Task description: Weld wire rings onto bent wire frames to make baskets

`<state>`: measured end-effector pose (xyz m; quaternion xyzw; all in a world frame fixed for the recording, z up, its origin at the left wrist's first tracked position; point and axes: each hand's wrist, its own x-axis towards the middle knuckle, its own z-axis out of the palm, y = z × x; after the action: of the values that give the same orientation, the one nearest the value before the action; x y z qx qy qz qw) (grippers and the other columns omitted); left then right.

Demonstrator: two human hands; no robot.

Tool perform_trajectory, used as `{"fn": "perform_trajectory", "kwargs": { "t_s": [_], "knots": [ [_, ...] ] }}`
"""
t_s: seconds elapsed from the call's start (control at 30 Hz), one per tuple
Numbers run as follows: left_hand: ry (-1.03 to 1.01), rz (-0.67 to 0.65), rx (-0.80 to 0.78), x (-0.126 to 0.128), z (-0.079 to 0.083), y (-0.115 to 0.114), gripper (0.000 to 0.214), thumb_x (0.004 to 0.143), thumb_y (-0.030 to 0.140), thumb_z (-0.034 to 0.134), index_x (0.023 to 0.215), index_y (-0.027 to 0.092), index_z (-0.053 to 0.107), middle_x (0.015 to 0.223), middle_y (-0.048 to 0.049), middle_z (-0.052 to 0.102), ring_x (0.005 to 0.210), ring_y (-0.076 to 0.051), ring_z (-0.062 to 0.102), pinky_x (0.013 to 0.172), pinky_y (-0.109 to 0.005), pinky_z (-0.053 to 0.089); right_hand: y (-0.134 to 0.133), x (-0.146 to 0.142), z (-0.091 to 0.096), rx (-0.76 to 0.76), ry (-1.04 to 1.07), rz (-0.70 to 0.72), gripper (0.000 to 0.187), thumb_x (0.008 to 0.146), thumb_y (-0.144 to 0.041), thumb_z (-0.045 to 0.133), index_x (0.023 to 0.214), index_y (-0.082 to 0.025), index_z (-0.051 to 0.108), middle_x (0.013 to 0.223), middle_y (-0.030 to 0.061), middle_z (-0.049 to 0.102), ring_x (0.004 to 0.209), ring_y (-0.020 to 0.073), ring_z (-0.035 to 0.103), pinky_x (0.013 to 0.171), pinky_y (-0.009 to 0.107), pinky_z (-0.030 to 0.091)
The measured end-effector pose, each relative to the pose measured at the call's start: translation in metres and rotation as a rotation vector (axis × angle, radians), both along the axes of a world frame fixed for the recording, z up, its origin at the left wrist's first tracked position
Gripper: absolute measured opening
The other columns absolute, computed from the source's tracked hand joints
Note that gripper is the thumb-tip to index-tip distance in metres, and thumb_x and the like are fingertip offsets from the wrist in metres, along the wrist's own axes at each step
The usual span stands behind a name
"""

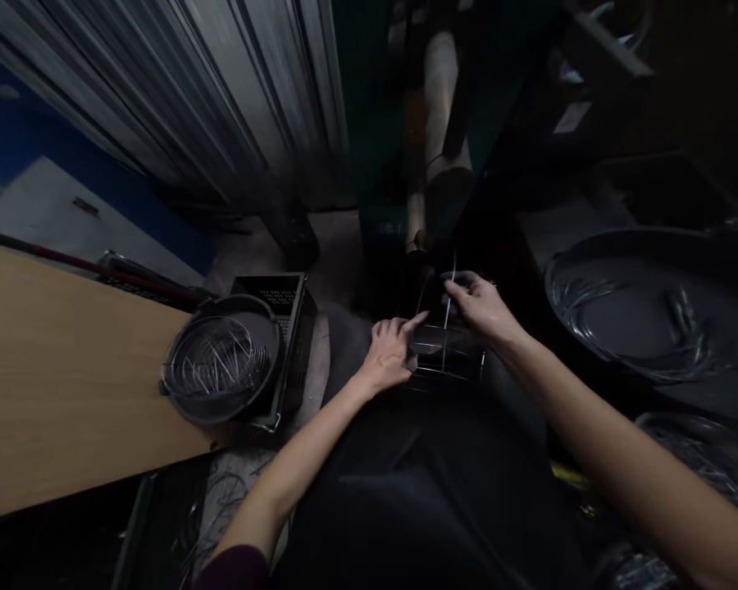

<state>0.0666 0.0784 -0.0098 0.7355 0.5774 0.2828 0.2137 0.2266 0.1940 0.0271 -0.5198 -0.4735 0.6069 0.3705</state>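
My left hand (pixel 390 352) rests against the near left side of a small dark wire frame (pixel 446 352) on my lap, its forefinger pointing out and the other fingers curled. My right hand (pixel 480 305) is at the frame's far side, fingers pinched on a thin bright wire (pixel 448 307) that stands upright over the frame. The scene is dim and the frame's details are hard to make out.
A round black tub of wire pieces (pixel 221 360) sits on a black crate (pixel 283 303) beside a wooden tabletop (pixel 55 369). A large dark basin with wires (pixel 652 311) stands at right, a machine with a roller (pixel 439 123) ahead, corrugated metal (pixel 190 98) behind.
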Motion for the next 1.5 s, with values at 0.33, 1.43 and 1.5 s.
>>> {"fn": "perform_trajectory", "kwargs": {
  "t_s": [0.33, 1.43, 1.5],
  "knots": [
    [-0.352, -0.019, 0.383, -0.016, -0.003, 0.067, 0.086, 0.065, 0.017, 0.065, 0.137, 0.023, 0.018, 0.107, -0.0062, 0.055, 0.098, -0.021, 0.057, 0.093, -0.042, 0.043, 0.042, -0.029, 0.05, 0.032, 0.04, -0.04, 0.025, 0.072, -0.03, 0.068, 0.085, -0.018, 0.05, 0.049, -0.0074, 0.046, 0.036, 0.006, 0.036, 0.032, 0.017, 0.026],
    [-0.448, -0.058, 0.307, -0.047, 0.02, 0.125, 0.091, 0.062, 0.023, 0.067, 0.137, 0.019, 0.017, 0.114, -0.0106, 0.055, 0.103, -0.022, 0.058, 0.095, -0.04, 0.044, 0.099, -0.051, 0.027, 0.164, 0.067, -0.006, 0.033, 0.065, -0.043, 0.07, 0.067, -0.023, 0.043, 0.052, -0.0035, 0.046, 0.046, 0.0125, 0.047, 0.04, 0.024, 0.039],
    [-0.461, -0.088, 0.296, -0.048, 0.021, 0.127, 0.089, 0.063, 0.026, 0.067, 0.137, 0.019, 0.017, 0.108, -0.0088, 0.056, 0.096, -0.02, 0.06, 0.089, -0.038, 0.047, 0.1, -0.053, 0.024, 0.198, 0.082, 0.008, 0.032, 0.066, -0.044, 0.069, 0.07, -0.023, 0.044, 0.053, -0.0039, 0.048, 0.046, 0.0115, 0.047, 0.039, 0.022, 0.037]
  ]
}}
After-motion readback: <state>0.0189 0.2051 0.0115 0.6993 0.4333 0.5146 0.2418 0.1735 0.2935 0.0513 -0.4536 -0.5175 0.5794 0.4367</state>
